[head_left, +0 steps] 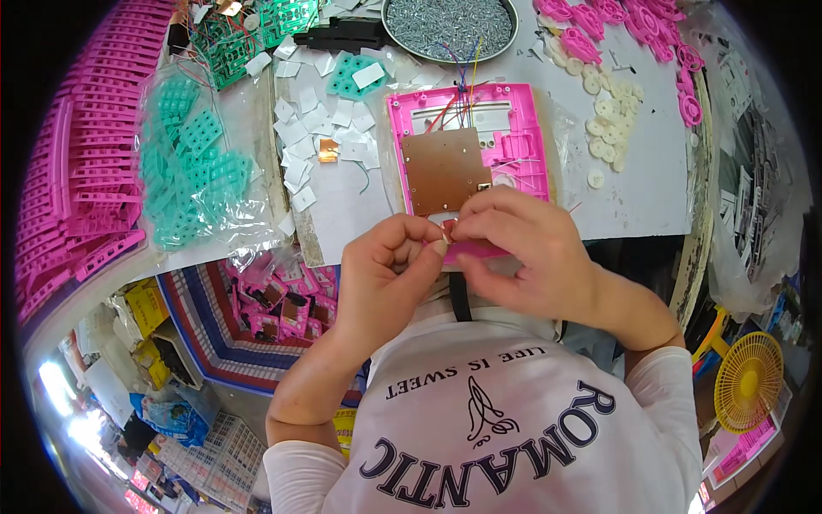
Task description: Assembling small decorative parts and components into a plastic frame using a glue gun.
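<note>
A pink plastic housing [514,128] lies on the white table [634,197], with a brown circuit board [443,167] set in it and coloured wires [462,81] running from its top. My left hand [390,261] and my right hand [522,248] meet at the housing's near edge. Their fingertips pinch a small pale part [447,230] between them, too small to identify. The housing's lower edge is hidden under my fingers.
A round metal tray of screws [449,26] stands at the back. White paper squares [317,128] and teal keypads in a clear bag [193,163] lie left. Pink frames [86,163] are stacked far left, pink and white parts [616,51] right. A yellow fan [749,381] sits low right.
</note>
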`<state>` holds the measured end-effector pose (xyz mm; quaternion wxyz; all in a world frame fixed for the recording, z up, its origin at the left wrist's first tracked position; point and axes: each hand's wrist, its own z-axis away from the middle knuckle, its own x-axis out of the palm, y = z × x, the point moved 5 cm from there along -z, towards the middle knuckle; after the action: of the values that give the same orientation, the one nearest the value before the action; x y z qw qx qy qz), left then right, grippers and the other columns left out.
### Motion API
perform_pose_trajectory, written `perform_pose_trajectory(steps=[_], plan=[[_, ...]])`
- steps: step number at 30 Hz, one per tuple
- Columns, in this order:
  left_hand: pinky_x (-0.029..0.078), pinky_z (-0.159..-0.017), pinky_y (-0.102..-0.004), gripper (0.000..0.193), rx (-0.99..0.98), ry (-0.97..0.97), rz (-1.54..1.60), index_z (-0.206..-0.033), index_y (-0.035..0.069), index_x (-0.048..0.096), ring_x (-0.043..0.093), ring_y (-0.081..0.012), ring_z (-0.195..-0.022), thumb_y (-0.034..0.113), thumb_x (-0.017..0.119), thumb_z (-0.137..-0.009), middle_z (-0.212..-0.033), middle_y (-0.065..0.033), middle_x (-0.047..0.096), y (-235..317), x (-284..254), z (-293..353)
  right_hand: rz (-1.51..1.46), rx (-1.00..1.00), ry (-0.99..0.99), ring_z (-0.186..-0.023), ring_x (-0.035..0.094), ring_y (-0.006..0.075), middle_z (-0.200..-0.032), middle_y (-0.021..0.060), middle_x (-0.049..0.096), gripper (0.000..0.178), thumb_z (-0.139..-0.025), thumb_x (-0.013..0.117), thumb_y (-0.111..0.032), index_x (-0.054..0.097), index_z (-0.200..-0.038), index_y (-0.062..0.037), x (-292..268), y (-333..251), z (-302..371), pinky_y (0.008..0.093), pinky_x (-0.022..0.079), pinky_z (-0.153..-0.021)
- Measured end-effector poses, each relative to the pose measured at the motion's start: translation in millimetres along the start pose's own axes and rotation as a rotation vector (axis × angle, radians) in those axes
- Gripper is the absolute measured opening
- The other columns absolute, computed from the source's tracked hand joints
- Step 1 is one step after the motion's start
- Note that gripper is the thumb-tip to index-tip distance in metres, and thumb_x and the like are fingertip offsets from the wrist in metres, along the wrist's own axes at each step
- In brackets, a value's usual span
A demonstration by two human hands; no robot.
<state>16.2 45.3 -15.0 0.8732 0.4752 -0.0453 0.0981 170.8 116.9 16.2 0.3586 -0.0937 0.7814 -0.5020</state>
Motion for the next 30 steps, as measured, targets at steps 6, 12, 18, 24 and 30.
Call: perform_pose_trajectory(steps=[6,12,18,24,30], plan=[[0.038,-0.051,-0.0173,0.008,0.281,0.003,-0.202,-0.108,-0.002,0.065,0.051,0.0,-0.059,0.001,0.064,-0.1,-0.072,0.003,0.063,-6,6,0,-0.134,0.18,0.031,-0.074,0.07,0.0259,-0.084,0.0096,0.068,0.015,-0.083,0.075,-0.002,0.068,-0.097,-0.0027,-2,11,7,0.0322,0.056,-0.062],[0.038,-0.052,-0.0203,0.01,0.107,0.005,-0.312,-0.105,-0.002,0.065,0.049,-0.0007,-0.058,0.005,0.063,-0.1,-0.064,0.0017,0.058,-2,-2,-8,0.052,-0.014,0.102,-0.076,0.071,0.0251,-0.089,0.0091,0.071,0.02,-0.078,0.079,-0.002,0.068,-0.095,-0.0022,-2,8,11,0.0336,0.057,-0.064],[0.053,-0.057,-0.0222,0.015,-0.254,-0.217,-0.092,-0.112,-0.002,0.065,0.066,-0.0082,-0.065,0.007,0.058,-0.102,-0.081,-0.004,0.07,21,-5,-33,0.19,-0.321,0.035,-0.085,0.07,0.0268,-0.103,0.011,0.069,0.025,-0.074,0.078,-0.001,0.069,-0.096,-0.0002,10,0,15,0.0347,0.058,-0.068],[0.055,-0.061,-0.0288,0.013,-0.057,-0.435,-0.566,-0.108,-0.001,0.067,0.07,-0.014,-0.07,0.005,0.064,-0.097,-0.091,-0.0087,0.074,38,-6,-51,0.277,-0.357,0.019,-0.085,0.067,0.0244,-0.1,0.0072,0.068,0.025,-0.068,0.073,-0.007,0.07,-0.093,-0.0025,14,4,13,0.0312,0.056,-0.064],[0.052,-0.062,-0.0367,0.022,0.827,-0.327,-0.996,-0.098,0.004,0.067,0.065,-0.0292,-0.071,-0.002,0.075,-0.079,-0.083,-0.0118,0.065,46,1,-40,0.423,-0.265,-0.11,-0.086,0.063,0.0281,-0.101,0.0071,0.067,0.032,-0.066,0.073,-0.009,0.072,-0.097,-0.0047,20,6,10,0.0348,0.056,-0.064]])
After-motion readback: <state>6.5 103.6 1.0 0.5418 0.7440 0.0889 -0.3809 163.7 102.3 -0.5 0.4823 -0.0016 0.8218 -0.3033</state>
